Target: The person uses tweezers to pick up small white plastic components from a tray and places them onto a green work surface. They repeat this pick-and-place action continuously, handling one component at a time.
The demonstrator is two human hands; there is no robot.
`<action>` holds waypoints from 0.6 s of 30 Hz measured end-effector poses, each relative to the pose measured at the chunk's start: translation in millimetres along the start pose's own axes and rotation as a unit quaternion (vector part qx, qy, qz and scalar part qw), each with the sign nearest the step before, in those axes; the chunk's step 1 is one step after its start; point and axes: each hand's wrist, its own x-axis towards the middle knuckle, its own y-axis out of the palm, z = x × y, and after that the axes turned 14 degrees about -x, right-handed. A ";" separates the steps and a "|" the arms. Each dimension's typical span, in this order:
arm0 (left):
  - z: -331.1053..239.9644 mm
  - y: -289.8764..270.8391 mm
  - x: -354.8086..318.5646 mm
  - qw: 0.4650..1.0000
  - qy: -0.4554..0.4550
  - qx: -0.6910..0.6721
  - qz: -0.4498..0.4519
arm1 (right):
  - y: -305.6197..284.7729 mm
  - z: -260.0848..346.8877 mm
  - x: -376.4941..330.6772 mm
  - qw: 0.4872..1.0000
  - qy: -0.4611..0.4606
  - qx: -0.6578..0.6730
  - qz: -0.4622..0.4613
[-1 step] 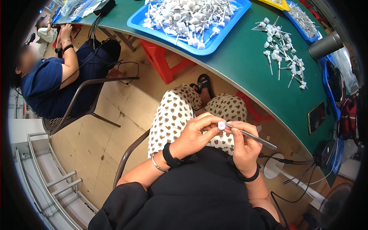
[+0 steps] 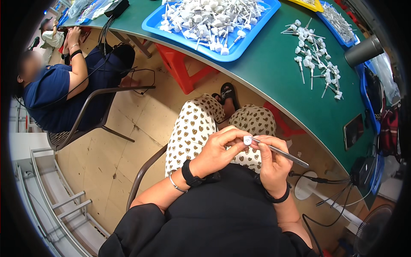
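Between the fingers [image 2: 231,134] of the left hand [image 2: 214,150], above the lap [image 2: 188,141], a white part [image 2: 247,140] is pinched; in the right hand [image 2: 274,166] a metal tool [image 2: 292,157] is gripped, apparently applied to it, so steady alignment seems called for. Beyond, white pieces [image 2: 209,21] are heaped in the worktop's [image 2: 274,64] blue tray [image 2: 253,41].

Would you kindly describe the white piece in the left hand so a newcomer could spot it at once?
Beside the green table, find the lap in patterned trousers. Over it, the left hand pinches the small white piece beside the slim metal tool in the right hand. Unlike the white-headed pieces heaped in the blue tray, this one is held between fingertips.
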 end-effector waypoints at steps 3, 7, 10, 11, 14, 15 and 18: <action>-1.2 0.0 0.5 1.000 0.011 0.023 0.002 | 1.2 -0.7 0.9 0.999 -0.024 -0.024 -0.003; 1.2 -1.7 -0.7 0.999 0.016 0.044 0.009 | 1.8 0.3 1.1 0.998 -0.031 -0.053 0.006; 4.1 -2.1 -1.5 0.998 0.026 0.061 0.013 | -1.2 5.5 3.4 0.996 -0.028 -0.083 0.026; 5.1 -2.0 -2.0 0.998 0.027 0.060 0.013 | -2.3 6.8 3.6 0.996 -0.022 -0.084 0.032; 6.3 -1.3 -3.2 0.999 0.024 0.045 0.014 | -4.8 9.8 3.8 0.997 0.009 -0.070 0.045; 5.6 -0.6 -3.1 0.999 0.019 0.032 0.014 | -5.2 10.8 3.9 0.997 0.027 -0.053 0.044; 2.2 -0.1 -1.5 1.000 0.004 0.000 0.016 | -4.1 8.4 1.3 0.999 0.007 -0.051 0.006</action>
